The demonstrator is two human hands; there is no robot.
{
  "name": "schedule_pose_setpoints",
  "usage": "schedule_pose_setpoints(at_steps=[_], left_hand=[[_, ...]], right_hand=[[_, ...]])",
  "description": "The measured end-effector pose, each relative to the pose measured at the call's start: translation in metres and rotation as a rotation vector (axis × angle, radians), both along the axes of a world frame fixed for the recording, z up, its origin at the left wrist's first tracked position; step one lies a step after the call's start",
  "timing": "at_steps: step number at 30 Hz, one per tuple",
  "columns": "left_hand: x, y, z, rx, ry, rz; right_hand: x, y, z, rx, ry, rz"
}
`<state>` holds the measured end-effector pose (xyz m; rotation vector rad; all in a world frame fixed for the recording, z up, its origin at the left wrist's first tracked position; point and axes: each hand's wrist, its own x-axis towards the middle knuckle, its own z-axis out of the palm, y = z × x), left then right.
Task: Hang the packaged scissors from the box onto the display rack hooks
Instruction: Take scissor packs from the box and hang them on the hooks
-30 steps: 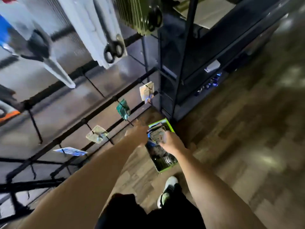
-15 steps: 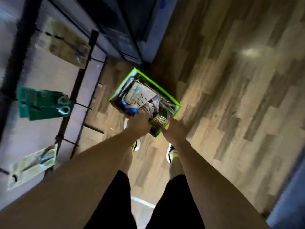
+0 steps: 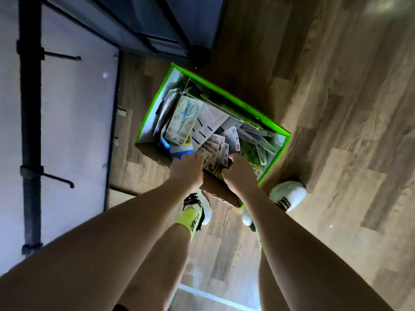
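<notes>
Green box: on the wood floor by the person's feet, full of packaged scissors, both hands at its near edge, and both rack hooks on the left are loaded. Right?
One error: both rack hooks are bare. The head view shows nothing hanging on them. The rest holds: green box on the floor, left hand and right hand at its near edge.

Dim where I stand: my arms and the lower corners sit in shadow, while glare shines on the floor upper right. Wide-angle bending curves the edges; everything looks slightly soft.
</notes>
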<state>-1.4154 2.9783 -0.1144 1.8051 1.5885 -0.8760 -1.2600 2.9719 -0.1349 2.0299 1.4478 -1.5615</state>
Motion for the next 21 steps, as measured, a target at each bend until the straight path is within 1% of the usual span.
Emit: schedule_pose_setpoints(at_steps=[4, 7, 9, 10, 13, 14, 16, 18, 20, 21], left_hand=[[-0.022, 0.020, -0.048, 0.024, -0.059, -0.044], [-0.024, 0.028, -0.075, 0.080, -0.127, -0.107], [-0.021, 0.031, -0.087, 0.091, -0.161, -0.164], [-0.018, 0.032, -0.092, 0.088, -0.164, -0.173], [-0.015, 0.030, -0.102, 0.091, -0.116, -0.205], [-0.014, 0.029, -0.102, 0.092, -0.094, -0.229], [-0.012, 0.027, -0.098, 0.091, -0.055, -0.262], [-0.011, 0.029, -0.090, 0.095, -0.044, -0.249], [-0.009, 0.034, -0.079, 0.088, -0.071, -0.224], [-0.008, 0.038, -0.073, 0.091, -0.097, -0.213]], right_hand=[[-0.034, 0.008, -0.050, 0.079, -0.001, -0.036], [-0.044, 0.010, -0.079, 0.124, -0.089, -0.142], [-0.048, 0.010, -0.092, 0.111, -0.147, -0.222], [-0.050, 0.009, -0.099, 0.101, -0.177, -0.219], [-0.055, 0.013, -0.107, 0.044, -0.290, -0.102], [-0.055, 0.015, -0.107, 0.026, -0.305, -0.116], [-0.053, 0.017, -0.106, 0.014, -0.262, -0.231], [-0.050, 0.017, -0.101, 0.060, -0.132, -0.382], [-0.040, 0.020, -0.085, 0.092, -0.049, -0.487], [-0.032, 0.022, -0.075, 0.077, -0.040, -0.515]])
